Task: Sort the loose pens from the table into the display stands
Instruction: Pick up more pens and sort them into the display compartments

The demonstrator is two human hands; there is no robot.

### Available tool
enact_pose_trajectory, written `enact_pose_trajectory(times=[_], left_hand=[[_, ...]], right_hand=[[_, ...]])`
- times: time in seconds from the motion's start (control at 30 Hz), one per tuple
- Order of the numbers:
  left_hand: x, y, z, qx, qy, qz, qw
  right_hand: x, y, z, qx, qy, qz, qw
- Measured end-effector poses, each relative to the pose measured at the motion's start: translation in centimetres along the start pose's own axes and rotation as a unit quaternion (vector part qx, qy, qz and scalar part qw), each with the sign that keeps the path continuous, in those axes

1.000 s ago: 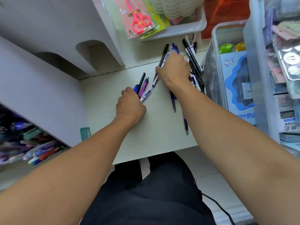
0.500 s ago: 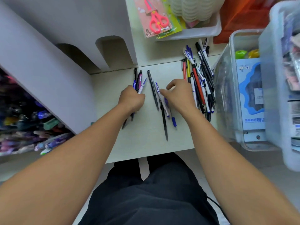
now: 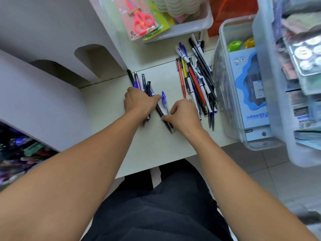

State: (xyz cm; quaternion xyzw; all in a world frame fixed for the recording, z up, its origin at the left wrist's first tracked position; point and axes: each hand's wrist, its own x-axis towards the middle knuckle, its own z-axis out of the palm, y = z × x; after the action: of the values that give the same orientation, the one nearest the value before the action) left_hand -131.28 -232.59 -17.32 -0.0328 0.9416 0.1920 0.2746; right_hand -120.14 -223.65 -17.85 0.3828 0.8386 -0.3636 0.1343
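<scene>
While both forearms reach over the near edge of the table (image 3: 156, 150), the left hand (image 3: 139, 101) lies knuckles-up on a small bundle of pens (image 3: 142, 82) near the table's far left corner; its fingers are curled over the bundle and hold it against the surface. Barrels of this bundle (black, purple, blue) stick out beyond the knuckles toward the far edge, and tips show below the wrist.

Right hand (image 3: 184, 113): at mid-table, just right of the left hand. Thumb and forefinger are pinched together on two or three pens (image 3: 164, 108), among them a blue-capped clear pen and a black one; these lie diagonally between the two hands, touching the left hand's bundle at the upper end. Remaining fingers are curled under; what they touch cannot be told.

Loose pile (image 3: 196, 80): along the right edge of the table, many pens roughly parallel, red, yellow, white-and-blue and black, overlapping each other. The pile runs past the far edge toward a white tray (image 3: 191, 26).

Surroundings: white display stand (image 3: 52, 46) with arched openings at the far left; coloured pens in a compartment (image 3: 19, 150) at the lower left, blurred. Pink scissors pack (image 3: 139, 20) leans at the tray. Clear plastic bins (image 3: 243, 84) stand just beside the right edge.
</scene>
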Motion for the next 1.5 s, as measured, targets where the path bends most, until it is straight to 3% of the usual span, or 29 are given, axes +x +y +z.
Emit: enact_pose_trajectory(times=[0.2, 0.33, 0.43, 0.57, 0.67, 0.9, 1.0, 1.1, 1.2, 1.3, 1.5], left_hand=[[0.2, 0.5, 0.4, 0.005, 0.012, -0.013, 1.0], [-0.5, 1.4, 0.6, -0.041, 0.001, -0.048, 0.998], [-1.2, 2.2, 1.3, 0.015, 0.003, -0.028, 0.999], [-1.9, 3.3, 2.7, 0.076, 0.019, 0.061, 0.995], [-2.0, 3.9, 3.4, 0.084, 0.015, 0.092, 0.992], [-1.0, 2.8, 1.7, 0.126, 0.016, 0.162, 0.979], [0.0, 1.8, 0.7, 0.068, -0.017, 0.138, 0.988], [0.6, 0.6, -0.3, -0.081, -0.067, 0.082, 0.991], [0.8, -0.8, -1.3, -0.226, -0.116, 0.001, 0.967], [0.5, -2.6, -1.6, -0.325, -0.147, -0.021, 0.934], [-1.2, -4.2, -2.8, -0.439, -0.16, 0.003, 0.884]], right_hand=[[0.6, -0.5, 0.2, 0.126, 0.017, -0.042, 0.991], [0.4, 2.0, -3.0, 0.14, 0.135, -0.036, 0.98], [-0.5, 3.0, -5.4, 0.11, 0.168, -0.037, 0.979], [-1.3, 3.1, -5.5, 0.043, 0.171, -0.019, 0.984], [-1.9, 3.1, -4.5, -0.037, 0.116, 0.036, 0.992], [-1.2, 2.0, -2.3, -0.071, 0.073, 0.038, 0.994], [-0.5, 1.2, -1.6, -0.073, 0.03, 0.024, 0.997], [0.3, 0.9, -1.2, -0.003, -0.023, 0.016, 1.0], [0.0, -0.1, -1.2, 0.148, -0.099, -0.027, 0.984], [-1.1, -1.2, -1.1, 0.261, -0.165, -0.029, 0.951], [-2.3, -2.9, 0.1, 0.253, -0.209, -0.05, 0.943]])
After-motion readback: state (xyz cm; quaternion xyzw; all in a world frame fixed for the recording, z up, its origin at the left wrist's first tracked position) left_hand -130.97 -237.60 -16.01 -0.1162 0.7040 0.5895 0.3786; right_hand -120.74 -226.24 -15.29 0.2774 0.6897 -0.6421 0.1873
